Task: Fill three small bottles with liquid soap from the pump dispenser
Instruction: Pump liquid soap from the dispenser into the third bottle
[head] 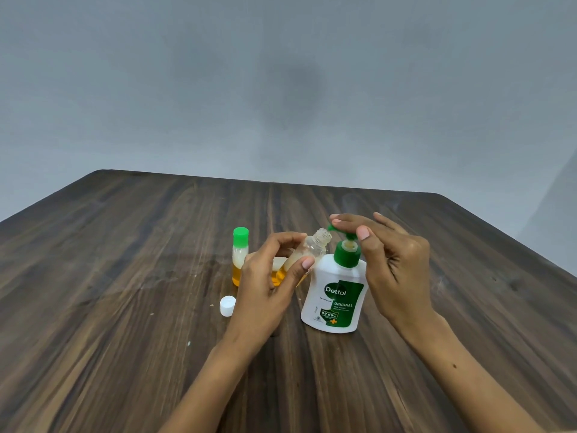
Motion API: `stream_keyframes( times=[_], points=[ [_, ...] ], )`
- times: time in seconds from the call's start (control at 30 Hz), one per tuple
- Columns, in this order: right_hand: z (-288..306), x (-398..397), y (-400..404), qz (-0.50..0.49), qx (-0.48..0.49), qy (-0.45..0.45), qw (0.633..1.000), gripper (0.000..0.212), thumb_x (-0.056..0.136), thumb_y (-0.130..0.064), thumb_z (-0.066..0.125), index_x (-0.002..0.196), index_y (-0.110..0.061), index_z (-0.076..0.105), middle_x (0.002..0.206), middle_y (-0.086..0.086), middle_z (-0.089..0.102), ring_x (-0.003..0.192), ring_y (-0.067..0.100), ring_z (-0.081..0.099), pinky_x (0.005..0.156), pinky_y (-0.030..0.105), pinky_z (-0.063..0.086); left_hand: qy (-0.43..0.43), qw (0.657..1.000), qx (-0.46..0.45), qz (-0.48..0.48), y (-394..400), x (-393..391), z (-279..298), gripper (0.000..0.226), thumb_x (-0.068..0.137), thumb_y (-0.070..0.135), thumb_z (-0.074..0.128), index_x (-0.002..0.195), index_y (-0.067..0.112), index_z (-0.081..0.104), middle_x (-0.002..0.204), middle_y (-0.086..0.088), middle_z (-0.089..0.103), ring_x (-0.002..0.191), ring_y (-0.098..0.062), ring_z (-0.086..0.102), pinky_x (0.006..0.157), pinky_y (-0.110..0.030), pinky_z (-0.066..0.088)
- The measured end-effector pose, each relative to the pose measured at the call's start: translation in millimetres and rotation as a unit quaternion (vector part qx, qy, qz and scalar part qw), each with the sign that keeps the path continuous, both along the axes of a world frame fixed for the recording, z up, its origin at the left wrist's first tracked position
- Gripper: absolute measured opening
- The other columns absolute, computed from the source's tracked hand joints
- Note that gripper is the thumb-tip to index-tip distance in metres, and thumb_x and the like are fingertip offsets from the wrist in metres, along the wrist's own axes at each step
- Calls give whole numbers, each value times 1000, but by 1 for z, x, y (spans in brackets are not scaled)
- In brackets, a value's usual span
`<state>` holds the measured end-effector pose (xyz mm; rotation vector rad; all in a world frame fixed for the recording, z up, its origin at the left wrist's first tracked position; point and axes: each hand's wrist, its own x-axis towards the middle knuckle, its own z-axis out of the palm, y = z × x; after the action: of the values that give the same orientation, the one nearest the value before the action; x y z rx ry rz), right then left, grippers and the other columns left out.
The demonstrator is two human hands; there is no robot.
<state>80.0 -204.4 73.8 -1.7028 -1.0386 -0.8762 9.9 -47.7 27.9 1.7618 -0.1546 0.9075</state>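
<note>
The tilted small bottle is being pinched by the left hand; the pump dispenser head is being pressed by the right hand fingers, held straight (mouth should be kept directly beneath the nozzle).

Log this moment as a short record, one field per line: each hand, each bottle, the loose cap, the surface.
left hand: holds the open small bottle tilted, mouth at the pump spout
right hand: fingers rest on the pump head of the Dettol dispenser
green-capped bottle: upright, amber liquid inside, closed
third bottle: something amber shows behind the left hand; cannot tell
white cap: loose on the table
table: dark wood grain
</note>
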Motion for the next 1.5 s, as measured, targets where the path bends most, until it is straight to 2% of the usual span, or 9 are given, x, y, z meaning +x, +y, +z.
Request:
stream_keyframes(
  times=[0.2,0.3,0.43,0.57,0.87,1.1,1.2,1.5],
  points=[
    [-1,0,-2,-5,-19,5,1000,37,97,-27,42,98,-12,75,104,-7,72,97,6,69,96,49,48,7,1000,2,4,1,-1,-1,34,88,42,60,114,20,62,107,17,68,106,-4,62,87,-19,51],
    [4,0,-2,3,-10,20,1000,39,97,-27,39,98,-12,75,106,-8,72,99,3,68,99,47,47,8,1000,2,8,1,0,-2,34,88,44,59,114,22,62,108,16,68,106,-6,63,88,-23,52],
    [5,-1,0,10,-10,21,1000,40,97,-28,38,99,-13,75,107,-9,72,102,2,67,100,47,46,19,1000,-5,3,1,-1,-4,32,88,36,63,118,24,60,112,15,67,109,-8,62,90,-30,53],
    [3,0,-3,14,-9,26,1000,39,98,-28,38,101,-16,74,109,-8,71,104,2,66,100,48,45,19,1000,21,6,2,-2,-2,40,87,44,61,122,25,60,112,16,65,109,-7,60,89,-21,51],
    [5,-4,-4,21,-9,32,999,34,98,-28,37,109,-22,69,114,-9,69,110,2,64,103,48,44,21,999,46,4,4,0,-3,38,88,47,56,119,25,61,110,13,64,105,-12,60,86,-22,49],
    [-1,-3,-3,4,-26,7,1000,39,98,-26,37,105,-15,74,113,-5,70,111,6,64,101,49,45,18,998,63,6,4,-1,-1,41,88,47,55,119,22,62,107,14,63,104,-9,59,84,-15,47],
    [-4,-3,-3,-1,-28,1,1000,38,98,-24,38,102,-14,75,110,-5,72,107,6,65,99,50,46,19,998,63,7,4,0,-1,42,88,47,55,120,21,62,108,13,63,105,-8,59,86,-18,47],
    [2,-3,-4,15,-20,12,1000,38,98,-25,37,105,-16,73,114,-7,70,111,4,63,102,48,44,14,998,54,8,4,-1,0,41,88,46,56,119,21,63,108,11,64,106,-11,60,85,-16,47]
  ],
)
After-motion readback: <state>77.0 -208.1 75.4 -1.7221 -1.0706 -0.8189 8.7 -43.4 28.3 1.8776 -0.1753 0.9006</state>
